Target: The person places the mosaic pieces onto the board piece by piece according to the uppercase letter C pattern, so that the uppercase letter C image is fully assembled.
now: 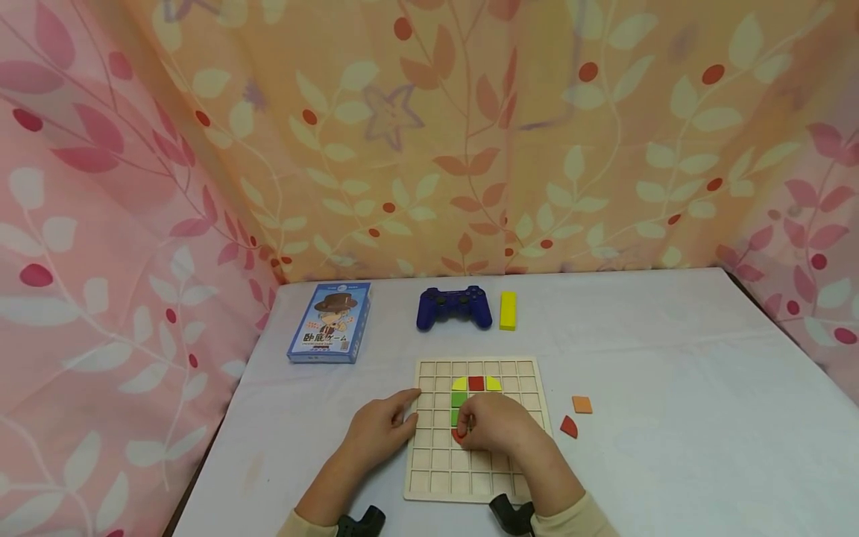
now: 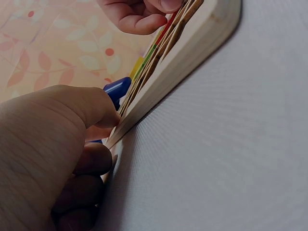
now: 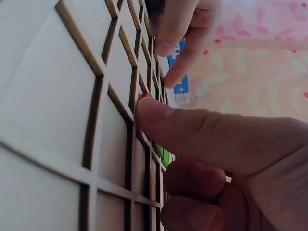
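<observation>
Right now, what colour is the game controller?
Dark blue; the controller shows best in the head view.

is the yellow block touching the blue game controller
No, the yellow block lies just right of the blue game controller with a strip of table between them.
</observation>
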The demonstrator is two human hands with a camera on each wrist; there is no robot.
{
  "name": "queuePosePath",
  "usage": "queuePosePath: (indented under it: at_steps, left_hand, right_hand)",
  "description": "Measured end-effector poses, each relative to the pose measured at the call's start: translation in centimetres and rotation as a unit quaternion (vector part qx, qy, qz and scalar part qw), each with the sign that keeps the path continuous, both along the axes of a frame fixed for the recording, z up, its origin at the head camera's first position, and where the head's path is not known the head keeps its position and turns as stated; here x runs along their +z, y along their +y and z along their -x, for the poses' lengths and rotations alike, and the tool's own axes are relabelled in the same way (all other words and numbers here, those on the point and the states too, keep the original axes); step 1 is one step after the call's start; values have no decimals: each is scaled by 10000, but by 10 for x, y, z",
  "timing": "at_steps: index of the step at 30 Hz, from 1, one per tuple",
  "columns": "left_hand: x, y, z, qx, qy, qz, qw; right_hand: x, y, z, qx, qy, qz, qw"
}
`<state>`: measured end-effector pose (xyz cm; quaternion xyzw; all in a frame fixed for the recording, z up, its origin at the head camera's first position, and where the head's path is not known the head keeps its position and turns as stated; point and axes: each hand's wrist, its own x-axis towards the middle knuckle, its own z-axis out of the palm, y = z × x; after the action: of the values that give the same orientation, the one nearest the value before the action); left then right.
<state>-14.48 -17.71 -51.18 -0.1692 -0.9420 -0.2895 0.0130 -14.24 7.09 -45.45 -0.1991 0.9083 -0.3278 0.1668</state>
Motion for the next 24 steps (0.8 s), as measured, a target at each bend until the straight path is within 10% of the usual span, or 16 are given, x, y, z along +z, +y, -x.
queuePosePath:
  at_steps: [12,24]
  left_hand:
    - [2,1,-1,171,-93,-64,9998]
    - [1,2,-1,164,-119,-62,9998]
  right_hand:
    - [15,11,-11,-405,268,-2,9988]
    - [10,106,-31,-1610,319,-349,9858]
